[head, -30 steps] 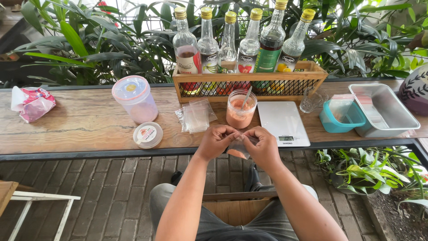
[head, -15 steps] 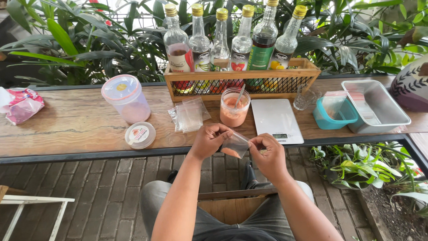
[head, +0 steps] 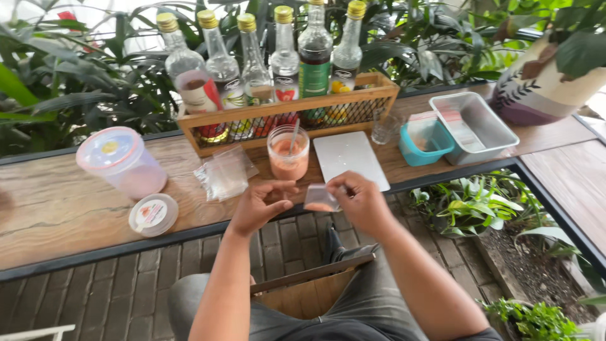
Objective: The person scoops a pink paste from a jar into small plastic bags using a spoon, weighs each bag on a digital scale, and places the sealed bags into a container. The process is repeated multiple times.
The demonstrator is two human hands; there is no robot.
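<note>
My right hand (head: 358,202) pinches a small clear plastic bag (head: 319,199) with a little orange sauce at its bottom, held over the table's near edge. My left hand (head: 257,205) hovers just left of the bag, fingers spread, holding nothing. Beyond the hands stands a clear jar of orange sauce (head: 288,153) with a spoon in it. A pile of empty clear bags (head: 225,174) lies left of the jar. A flat white scale (head: 351,158) lies to the jar's right.
A wooden rack (head: 287,111) holds several glass bottles. A lidded plastic tub (head: 121,162) and a small round lid (head: 153,215) sit at the left. A small glass (head: 383,128), teal container (head: 427,142) and metal tray (head: 473,126) stand at the right. A cardboard box (head: 306,293) rests between my knees.
My hands have come apart: the left has let go of the bag and opened, while the right keeps hold of it. The camera has shifted right.
</note>
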